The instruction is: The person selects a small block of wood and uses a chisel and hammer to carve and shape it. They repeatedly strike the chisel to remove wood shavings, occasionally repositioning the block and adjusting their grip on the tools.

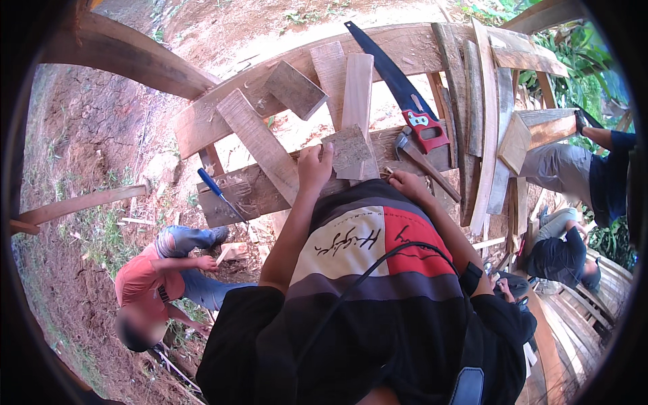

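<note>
My left hand point(315, 165) is closed on the left edge of a square, rough wooden block point(351, 150), thumb uppermost. The block lies over the near end of a narrow plank point(357, 88). Close to my shirt, my right hand point(409, 187) has its fingers curled at the bench's near edge; a small pale bit shows at the fingertips, too small to name. Just beyond it rests a claw hammer point(426, 166) with a wooden handle. Behind the hammer lies a handsaw point(398, 79) with a red grip, its blade pointing away.
A blue-handled tool point(219, 191) with a thin metal shaft sits on the left of the plank bench point(253, 192). Another wooden block point(295, 90) and a slanting board point(258, 138) lie across it. Long boards point(484, 128) are at right. Co-workers point(158, 277) sit or stand nearby.
</note>
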A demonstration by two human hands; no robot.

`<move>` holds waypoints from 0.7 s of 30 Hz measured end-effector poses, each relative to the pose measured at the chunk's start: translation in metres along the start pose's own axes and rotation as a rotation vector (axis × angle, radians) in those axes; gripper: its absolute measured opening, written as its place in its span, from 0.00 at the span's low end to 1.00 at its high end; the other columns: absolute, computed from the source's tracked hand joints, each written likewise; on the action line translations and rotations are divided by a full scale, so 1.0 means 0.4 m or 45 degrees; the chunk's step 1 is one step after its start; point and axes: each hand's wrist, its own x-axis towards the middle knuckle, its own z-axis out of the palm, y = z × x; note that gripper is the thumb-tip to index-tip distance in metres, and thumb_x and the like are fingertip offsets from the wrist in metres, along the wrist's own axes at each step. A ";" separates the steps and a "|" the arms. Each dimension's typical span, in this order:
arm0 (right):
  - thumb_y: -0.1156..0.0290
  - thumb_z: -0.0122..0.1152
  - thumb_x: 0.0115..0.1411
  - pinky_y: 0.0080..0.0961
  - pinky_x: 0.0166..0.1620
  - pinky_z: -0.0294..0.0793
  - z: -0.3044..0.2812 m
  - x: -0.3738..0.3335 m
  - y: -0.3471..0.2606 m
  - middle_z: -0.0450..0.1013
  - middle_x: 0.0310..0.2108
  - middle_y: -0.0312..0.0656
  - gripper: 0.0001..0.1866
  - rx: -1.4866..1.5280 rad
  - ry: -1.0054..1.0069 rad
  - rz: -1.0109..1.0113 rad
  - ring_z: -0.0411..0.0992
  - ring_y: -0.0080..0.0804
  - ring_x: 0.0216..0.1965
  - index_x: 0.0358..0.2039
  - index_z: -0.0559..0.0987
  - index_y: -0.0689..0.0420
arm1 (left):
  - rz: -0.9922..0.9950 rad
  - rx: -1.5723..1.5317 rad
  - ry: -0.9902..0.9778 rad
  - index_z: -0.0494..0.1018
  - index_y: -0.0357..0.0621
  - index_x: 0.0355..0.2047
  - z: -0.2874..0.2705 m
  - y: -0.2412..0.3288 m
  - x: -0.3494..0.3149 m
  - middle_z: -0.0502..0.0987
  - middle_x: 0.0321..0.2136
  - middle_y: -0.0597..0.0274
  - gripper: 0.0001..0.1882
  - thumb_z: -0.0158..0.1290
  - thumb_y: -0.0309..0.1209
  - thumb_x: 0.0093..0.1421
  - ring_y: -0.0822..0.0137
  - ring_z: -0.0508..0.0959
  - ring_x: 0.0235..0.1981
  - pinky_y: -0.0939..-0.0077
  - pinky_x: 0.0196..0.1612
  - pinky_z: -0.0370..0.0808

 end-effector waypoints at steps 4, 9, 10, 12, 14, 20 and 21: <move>0.69 0.55 0.59 0.33 0.41 0.75 -0.034 -0.024 -0.077 0.77 0.33 0.50 0.10 0.091 0.177 -0.130 0.77 0.43 0.35 0.38 0.77 0.61 | -0.172 -0.182 0.004 0.76 0.36 0.33 -0.030 -0.023 -0.020 0.77 0.29 0.47 0.24 0.48 0.48 0.64 0.53 0.78 0.33 0.61 0.39 0.72; 0.72 0.54 0.59 0.38 0.43 0.73 -0.062 -0.029 -0.155 0.76 0.34 0.50 0.09 0.024 0.363 -0.332 0.75 0.49 0.39 0.40 0.76 0.59 | -0.291 -0.330 -0.027 0.76 0.36 0.36 -0.021 -0.048 -0.039 0.78 0.28 0.54 0.22 0.49 0.47 0.64 0.63 0.78 0.31 0.66 0.36 0.73; 0.72 0.54 0.59 0.37 0.43 0.73 -0.064 -0.028 -0.163 0.76 0.34 0.50 0.09 0.049 0.352 -0.336 0.75 0.49 0.38 0.40 0.75 0.60 | -0.328 -0.393 -0.066 0.76 0.36 0.37 -0.020 -0.046 -0.039 0.78 0.29 0.56 0.22 0.49 0.47 0.65 0.65 0.78 0.31 0.67 0.36 0.73; 0.72 0.54 0.58 0.37 0.43 0.74 -0.061 -0.024 -0.174 0.76 0.34 0.49 0.10 0.077 0.331 -0.329 0.75 0.48 0.38 0.40 0.75 0.60 | -0.373 -0.602 -0.087 0.73 0.34 0.42 -0.006 -0.042 -0.041 0.78 0.31 0.58 0.23 0.49 0.46 0.65 0.67 0.77 0.31 0.70 0.36 0.73; 0.73 0.55 0.58 0.35 0.43 0.74 -0.055 -0.020 -0.181 0.77 0.35 0.49 0.10 0.085 0.311 -0.311 0.76 0.47 0.38 0.41 0.76 0.61 | -0.386 -0.894 -0.046 0.70 0.32 0.47 0.022 -0.035 -0.047 0.78 0.34 0.60 0.24 0.50 0.45 0.65 0.68 0.77 0.31 0.72 0.36 0.74; 0.70 0.57 0.59 0.32 0.42 0.75 -0.021 -0.010 -0.137 0.77 0.36 0.51 0.13 0.299 0.175 -0.128 0.77 0.42 0.38 0.43 0.76 0.61 | -0.556 -1.064 -0.220 0.66 0.35 0.49 0.024 0.013 -0.043 0.77 0.36 0.60 0.22 0.53 0.41 0.64 0.73 0.78 0.31 0.81 0.29 0.73; 0.70 0.57 0.60 0.32 0.42 0.75 -0.015 -0.007 -0.135 0.77 0.36 0.51 0.13 0.307 0.184 -0.125 0.77 0.42 0.38 0.43 0.76 0.61 | -0.589 -1.096 -0.239 0.66 0.36 0.49 0.018 0.018 -0.043 0.77 0.35 0.60 0.22 0.52 0.41 0.64 0.74 0.78 0.31 0.81 0.28 0.72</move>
